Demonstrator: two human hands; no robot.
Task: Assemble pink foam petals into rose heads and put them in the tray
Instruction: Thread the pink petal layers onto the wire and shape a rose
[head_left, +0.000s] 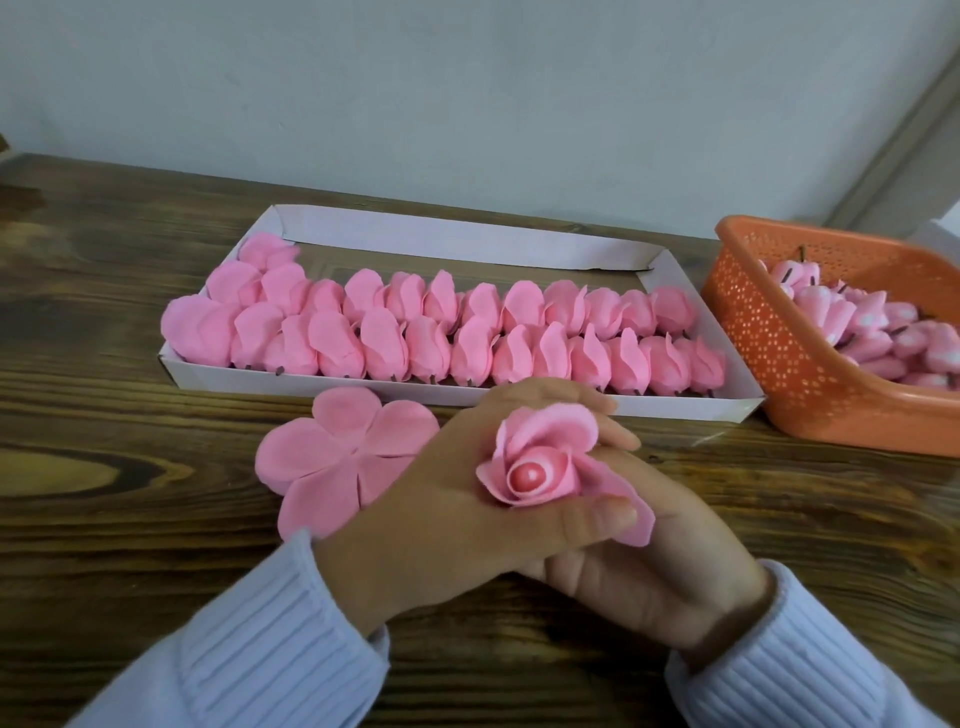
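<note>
Left hand (441, 493) grips the rose head (535, 462): fingers wrapped behind it, thumb pressed across the front over a loose lower petal. Petals are only partly closed, and the glossy pink core (527, 475) shows in the middle, facing the camera. Right hand (654, 571) sits underneath, crossed below the left, palm side up, with one petal draped on it. Its fingers are hidden under the left hand, so I can't tell whether it grips anything.

Both hands are over the near part of the wooden table (104, 415). White ribbed sleeves (270, 649) cover both wrists.

Just left of the hands, a flat five-petal foam cutout (343, 457) lies on the table, partly under the left wrist.

Behind the hands, a white cardboard tray (519, 244) holds finished rose heads (441, 332) in two packed rows along its front (rear strip bare). To its right, close beside it, an orange mesh basket (779, 353) contains pink buds (872, 322), some with dark stems. Plain pale wall (467, 104) behind.
</note>
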